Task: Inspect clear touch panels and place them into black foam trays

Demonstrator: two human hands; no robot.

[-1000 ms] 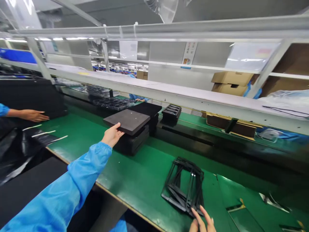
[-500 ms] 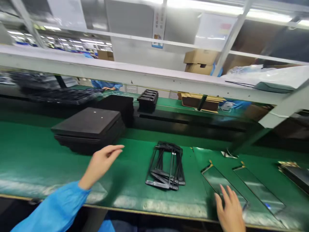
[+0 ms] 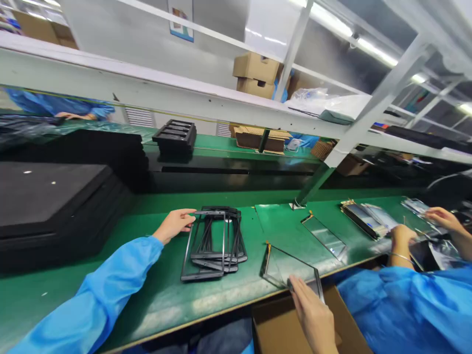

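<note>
My left hand [image 3: 176, 226], in a blue sleeve, pinches the top left corner of a thin black rectangular frame [image 3: 203, 276]. That frame overlaps a loose pile of similar black frames [image 3: 236, 258] on the green bench. Over by the bench's front edge, my right hand [image 3: 313, 314] grips a clear glass panel [image 3: 291, 263] with a dark border and a small orange tab at its far corner. The panel is tilted, its near side lifted. A second glass panel [image 3: 326, 236] lies flat beyond it to the right.
Thick black sheets [image 3: 55, 191] are stacked at left. A green post [image 3: 313, 184] rises behind the panels. To the right, a co-worker's hands [image 3: 401, 238] work near stacked panels [image 3: 368, 219]. A cardboard box [image 3: 276, 327] stands below the bench edge.
My left hand has moved right and taken hold of a black frame's corner. My right hand has closed on a glass panel and lifted its near side. The view has turned right.
</note>
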